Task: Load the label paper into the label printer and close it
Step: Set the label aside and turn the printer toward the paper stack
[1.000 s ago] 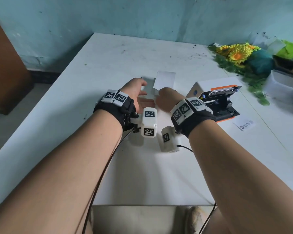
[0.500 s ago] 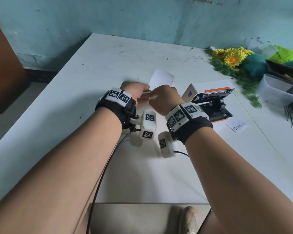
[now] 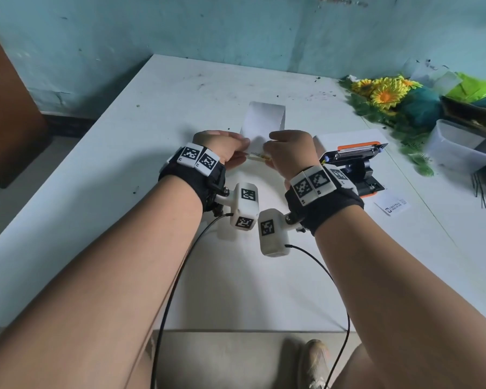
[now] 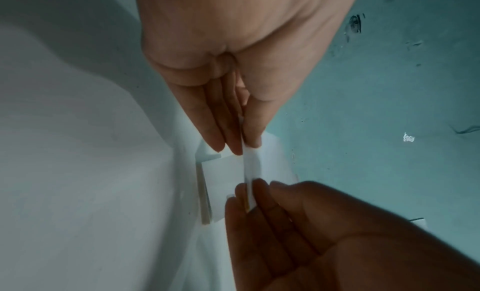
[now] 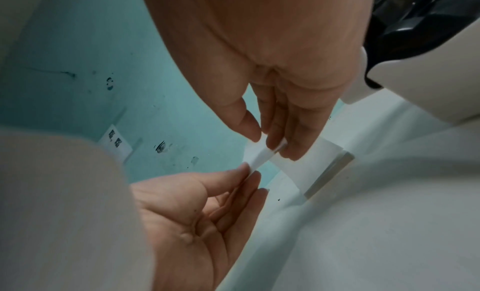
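The label paper (image 3: 264,123) is a white fan-folded stack; its top leaf stands up between my hands above the white table (image 3: 180,108). My left hand (image 3: 237,153) pinches one end of a fold between thumb and fingers. My right hand (image 3: 272,154) pinches the other end. In the left wrist view the left fingertips (image 4: 233,147) clamp the fold, with the stack (image 4: 215,184) beneath. In the right wrist view the right hand (image 5: 270,143) grips the same fold (image 5: 259,158). The label printer (image 3: 348,161), white with orange trim, sits open just right of my right wrist.
Artificial sunflowers (image 3: 385,94) and a clear plastic tub (image 3: 458,150) crowd the table's right rear. A small printed label (image 3: 392,206) lies right of the printer. Wrist camera cables hang over the front table edge (image 3: 236,331). A teal wall stands behind.
My left hand, flat and open on the table a second ago, now pinches the paper. Both hands have closed together on the paper and raised a leaf of it.
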Action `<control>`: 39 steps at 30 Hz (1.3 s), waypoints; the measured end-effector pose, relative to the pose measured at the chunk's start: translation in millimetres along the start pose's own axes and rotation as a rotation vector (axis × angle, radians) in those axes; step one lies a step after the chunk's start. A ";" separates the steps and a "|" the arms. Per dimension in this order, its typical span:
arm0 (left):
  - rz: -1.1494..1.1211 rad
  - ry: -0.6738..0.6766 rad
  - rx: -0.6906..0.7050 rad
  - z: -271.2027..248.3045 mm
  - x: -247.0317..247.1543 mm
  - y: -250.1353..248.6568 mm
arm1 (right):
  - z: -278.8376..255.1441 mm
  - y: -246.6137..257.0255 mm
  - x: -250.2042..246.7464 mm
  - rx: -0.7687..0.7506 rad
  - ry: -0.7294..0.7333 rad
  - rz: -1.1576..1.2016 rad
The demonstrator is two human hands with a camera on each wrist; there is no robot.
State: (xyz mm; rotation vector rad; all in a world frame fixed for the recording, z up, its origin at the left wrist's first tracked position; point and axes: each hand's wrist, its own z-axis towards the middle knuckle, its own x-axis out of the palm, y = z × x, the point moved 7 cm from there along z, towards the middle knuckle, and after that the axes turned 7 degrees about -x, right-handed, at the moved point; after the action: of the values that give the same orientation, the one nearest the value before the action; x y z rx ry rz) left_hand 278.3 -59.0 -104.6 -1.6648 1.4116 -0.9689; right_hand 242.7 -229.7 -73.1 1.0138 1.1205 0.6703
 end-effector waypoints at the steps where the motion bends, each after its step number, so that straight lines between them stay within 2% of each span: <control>1: -0.021 -0.013 0.002 -0.1 -1.7 -0.8 | 0.2 -0.7 -2.2 -0.010 -0.016 0.022; 7: -0.019 0.035 0.028 -2.9 8.5 1.4 | -2.7 0.6 -5.2 -0.085 -0.049 -0.032; 10: -0.028 0.019 0.048 -5.3 9.5 1.4 | -2.2 -2.5 -4.5 -0.090 -0.044 -0.037; 15: -0.045 0.030 0.106 -16.9 15.6 -3.5 | -9.9 15.4 -15.5 -0.135 -0.063 -0.050; 20: -0.110 0.058 0.061 -27.2 22.8 -1.5 | -21.0 28.7 -18.3 -0.221 0.028 -0.189; 23: -0.154 0.081 0.036 -34.1 26.1 2.7 | -27.3 32.6 -26.5 -0.253 0.020 -0.236; 26: -0.144 0.120 0.033 -44.2 35.7 6.1 | -37.0 34.7 -38.9 -0.215 0.031 -0.208; 31: -0.131 0.187 0.035 -61.6 56.0 11.9 | -54.0 28.7 -74.5 -0.204 -0.114 -0.127; 36: -0.069 0.187 0.081 -64.6 69.2 16.8 | -64.5 -2.2 -113.6 -0.027 -0.205 -0.117; 39: -0.040 0.196 0.099 -62.3 76.8 17.4 | -45.4 -50.2 -134.1 0.139 -0.306 -0.125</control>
State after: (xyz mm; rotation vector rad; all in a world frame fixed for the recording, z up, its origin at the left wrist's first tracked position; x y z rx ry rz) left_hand 223.7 -141.1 -85.9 -1.5645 1.4358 -1.2323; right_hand 154.0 -350.9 -68.5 1.1126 0.9610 0.3262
